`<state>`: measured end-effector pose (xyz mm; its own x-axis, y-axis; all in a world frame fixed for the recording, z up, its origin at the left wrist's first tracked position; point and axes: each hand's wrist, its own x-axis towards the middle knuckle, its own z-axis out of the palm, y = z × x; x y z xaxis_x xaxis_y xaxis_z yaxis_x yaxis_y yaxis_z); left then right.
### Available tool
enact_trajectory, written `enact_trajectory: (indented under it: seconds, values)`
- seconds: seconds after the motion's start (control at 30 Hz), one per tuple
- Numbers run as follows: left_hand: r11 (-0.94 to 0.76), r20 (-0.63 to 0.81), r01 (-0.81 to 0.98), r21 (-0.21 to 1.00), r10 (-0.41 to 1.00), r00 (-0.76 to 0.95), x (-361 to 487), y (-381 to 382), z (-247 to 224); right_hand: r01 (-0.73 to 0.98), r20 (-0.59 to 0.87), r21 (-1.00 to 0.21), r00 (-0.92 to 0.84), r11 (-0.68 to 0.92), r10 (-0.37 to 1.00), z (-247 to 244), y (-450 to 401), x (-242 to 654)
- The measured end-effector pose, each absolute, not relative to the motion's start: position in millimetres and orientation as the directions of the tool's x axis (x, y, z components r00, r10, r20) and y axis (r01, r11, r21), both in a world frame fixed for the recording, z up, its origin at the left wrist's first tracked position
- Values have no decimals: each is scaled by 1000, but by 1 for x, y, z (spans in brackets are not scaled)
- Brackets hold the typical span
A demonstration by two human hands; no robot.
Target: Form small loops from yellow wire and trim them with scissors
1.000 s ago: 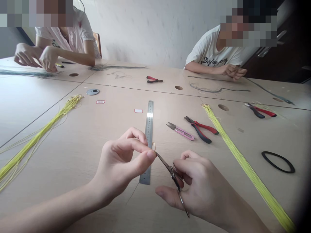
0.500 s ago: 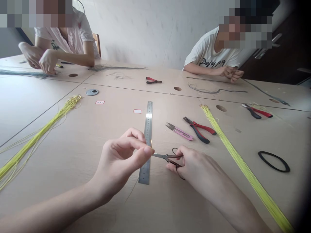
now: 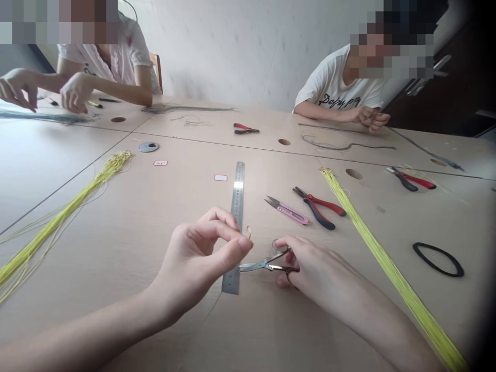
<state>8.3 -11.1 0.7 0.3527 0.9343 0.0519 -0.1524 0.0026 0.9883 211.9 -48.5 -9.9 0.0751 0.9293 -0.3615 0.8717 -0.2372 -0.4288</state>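
My left hand (image 3: 205, 253) is closed in a pinch, thumb against index finger, on a small gold-coloured hook (image 3: 249, 231) that curves up past the fingertips. A thin thread (image 3: 213, 306) trails below this hand toward the table's front. In my right hand (image 3: 306, 261) is a pair of small metal scissors (image 3: 267, 264), fingers through the handle loops. The blades point left, just below my left fingertips, over the lower part of a steel ruler (image 3: 231, 283). That ruler lies lengthwise on the table, partly hidden by my left hand.
Yellow cord bundles lie at left (image 3: 73, 206) and right (image 3: 380, 253). Pink thread snips (image 3: 287, 211) and red-black pliers (image 3: 320, 206) lie right of the ruler. A black band (image 3: 437, 259) is farther right. Two people work across the wooden table (image 3: 116, 310).
The scissors have moved down, away from my left fingertips. My left hand has shifted slightly right, and more of the gold hook shows. One co-worker's hand has moved left.
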Motion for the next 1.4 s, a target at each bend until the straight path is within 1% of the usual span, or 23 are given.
enact_trajectory:
  seconds: [0.1,0.2,0.33,0.4,0.57,0.63,0.8,0.9,1.0,1.13,1.3,1.4]
  values:
    - [0,33,-93,996,936,350,9,-11,2,868,-347,-450,47,-211,937,-11,-50,213]
    - [6,14,-55,998,933,360,9,-11,2,886,-350,-427,23,-181,937,-11,-51,215]
    - [10,3,-35,999,932,364,9,-11,3,912,-296,-407,-81,-49,952,-12,-52,222]
    - [16,-4,-31,999,930,366,10,-10,3,918,-273,-396,-97,-20,957,-14,-52,224]
    - [36,-23,-28,999,927,375,12,-10,5,913,-320,-384,6,-136,947,-14,-50,225]
    - [39,-26,-25,999,924,380,11,-10,5,912,-332,-383,14,-148,943,-10,-49,224]
    - [31,-23,-14,999,920,391,11,-11,5,902,-307,-427,-71,-71,949,-4,-50,223]
    - [30,-22,-13,999,921,390,11,-11,5,912,-279,-410,-94,-30,956,-9,-50,224]
    - [33,-26,-10,999,920,392,12,-10,5,919,-277,-393,-84,-34,957,-15,-50,227]
    - [40,-27,-25,999,919,393,12,-11,4,905,-312,-424,-117,-28,943,-16,-51,229]
    - [48,-35,-22,999,917,398,12,-11,3,880,-401,-473,-164,-50,901,-8,-58,226]
    - [51,-36,-26,998,916,399,12,-11,3,882,-417,-469,-167,-54,894,-4,-62,224]
